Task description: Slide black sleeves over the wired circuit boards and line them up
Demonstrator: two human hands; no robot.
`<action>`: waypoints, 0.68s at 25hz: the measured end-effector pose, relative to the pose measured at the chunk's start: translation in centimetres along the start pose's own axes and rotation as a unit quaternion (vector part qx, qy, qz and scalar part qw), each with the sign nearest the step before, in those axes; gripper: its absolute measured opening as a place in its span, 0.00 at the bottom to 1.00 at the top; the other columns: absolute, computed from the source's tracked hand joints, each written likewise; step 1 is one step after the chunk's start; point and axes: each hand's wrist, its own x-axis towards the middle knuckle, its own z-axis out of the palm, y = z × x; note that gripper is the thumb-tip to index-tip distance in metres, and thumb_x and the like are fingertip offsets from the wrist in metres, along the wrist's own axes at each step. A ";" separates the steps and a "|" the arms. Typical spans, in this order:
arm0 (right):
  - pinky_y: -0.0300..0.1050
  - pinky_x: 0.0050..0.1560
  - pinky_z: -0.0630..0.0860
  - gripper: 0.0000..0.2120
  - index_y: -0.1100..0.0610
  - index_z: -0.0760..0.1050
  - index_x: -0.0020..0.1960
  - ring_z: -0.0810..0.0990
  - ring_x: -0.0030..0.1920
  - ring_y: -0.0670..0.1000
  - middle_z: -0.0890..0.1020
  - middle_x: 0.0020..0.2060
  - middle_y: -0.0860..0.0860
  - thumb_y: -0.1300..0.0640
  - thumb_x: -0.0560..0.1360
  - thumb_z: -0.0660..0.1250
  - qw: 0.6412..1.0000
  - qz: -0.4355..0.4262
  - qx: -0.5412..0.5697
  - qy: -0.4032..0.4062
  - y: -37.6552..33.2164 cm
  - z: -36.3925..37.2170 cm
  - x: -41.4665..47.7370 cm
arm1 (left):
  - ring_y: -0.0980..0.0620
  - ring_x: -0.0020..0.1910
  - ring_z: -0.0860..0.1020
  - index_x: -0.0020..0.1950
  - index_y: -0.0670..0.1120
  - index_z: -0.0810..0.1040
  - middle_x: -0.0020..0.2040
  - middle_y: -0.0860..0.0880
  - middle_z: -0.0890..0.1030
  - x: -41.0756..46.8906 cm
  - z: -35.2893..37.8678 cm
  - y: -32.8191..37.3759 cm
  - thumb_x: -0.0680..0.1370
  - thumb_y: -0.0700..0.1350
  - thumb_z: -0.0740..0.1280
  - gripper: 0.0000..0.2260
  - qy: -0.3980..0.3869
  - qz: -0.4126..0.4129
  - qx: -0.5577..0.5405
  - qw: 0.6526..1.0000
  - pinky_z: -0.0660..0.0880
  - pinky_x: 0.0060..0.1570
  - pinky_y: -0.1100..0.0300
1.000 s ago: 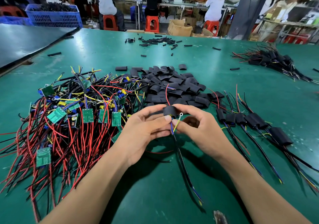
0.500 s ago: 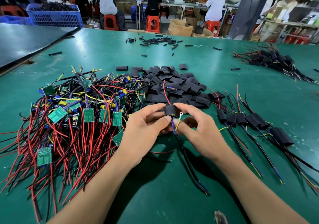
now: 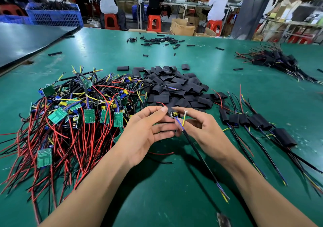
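Between both hands sits a black sleeve (image 3: 170, 112) partly over a small circuit board whose yellow parts peek out at its near end. My left hand (image 3: 148, 134) pinches the sleeve from the left. My right hand (image 3: 201, 130) holds it from the right, fingers curled round the board's black cable (image 3: 197, 153), which trails toward me. A pile of loose black sleeves (image 3: 176, 86) lies just beyond the hands. Bare green boards with red and black wires (image 3: 70, 118) are heaped at the left. Sleeved boards (image 3: 258, 121) lie in a row at the right.
The green table (image 3: 157, 200) carries small black tubes (image 3: 162, 40) scattered at the far middle and another bundle of sleeved boards (image 3: 276, 59) at the far right. A dark table (image 3: 26, 39) adjoins at the left. People sit on red stools beyond.
The sleeve has shifted so the board's yellow components now show at its near end. The trailing cable swung to the right. Both hands stayed in place.
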 end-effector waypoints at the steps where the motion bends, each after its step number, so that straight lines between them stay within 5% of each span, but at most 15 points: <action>1: 0.55 0.45 0.75 0.18 0.38 0.80 0.60 0.74 0.41 0.53 0.81 0.48 0.67 0.39 0.70 0.70 1.000 -0.009 -0.011 0.005 0.0 -0.1 0.0 | 0.46 0.38 0.85 0.46 0.46 0.79 0.38 0.45 0.84 0.0 0.0 0.0 0.71 0.47 0.72 0.08 -0.002 -0.007 -0.005 1.000 0.82 0.38 0.56; 4: 0.58 0.52 0.80 0.14 0.39 0.82 0.57 0.79 0.43 0.49 0.86 0.48 0.55 0.45 0.72 0.71 0.999 -0.016 -0.032 0.023 0.3 -0.2 0.3 | 0.44 0.42 0.86 0.46 0.46 0.77 0.41 0.44 0.83 0.1 -0.1 0.0 0.72 0.45 0.71 0.06 -0.014 -0.018 -0.012 1.000 0.82 0.39 0.56; 7: 0.38 0.43 0.79 0.11 0.46 0.83 0.55 0.84 0.40 0.46 0.87 0.43 0.46 0.56 0.75 0.66 0.999 -0.023 0.012 0.026 0.2 -0.6 0.5 | 0.42 0.47 0.85 0.45 0.47 0.76 0.44 0.42 0.83 0.1 -0.2 -0.3 0.72 0.44 0.71 0.06 -0.005 -0.003 -0.026 1.000 0.82 0.42 0.54; 12: 0.42 0.35 0.78 0.12 0.50 0.80 0.60 0.84 0.35 0.53 0.86 0.49 0.48 0.53 0.77 0.71 0.998 0.011 0.052 0.021 0.1 -0.8 0.2 | 0.43 0.44 0.85 0.43 0.48 0.73 0.43 0.47 0.81 0.3 -0.3 -0.5 0.74 0.40 0.70 0.07 0.014 0.032 -0.050 0.998 0.82 0.47 0.53; 17: 0.35 0.28 0.71 0.12 0.47 0.80 0.56 0.77 0.26 0.46 0.85 0.49 0.45 0.54 0.75 0.76 0.998 0.028 0.010 0.046 0.2 -0.1 0.1 | 0.45 0.39 0.82 0.43 0.47 0.74 0.40 0.44 0.79 0.1 -0.1 -0.6 0.72 0.39 0.72 0.08 0.017 0.051 -0.029 0.998 0.81 0.46 0.54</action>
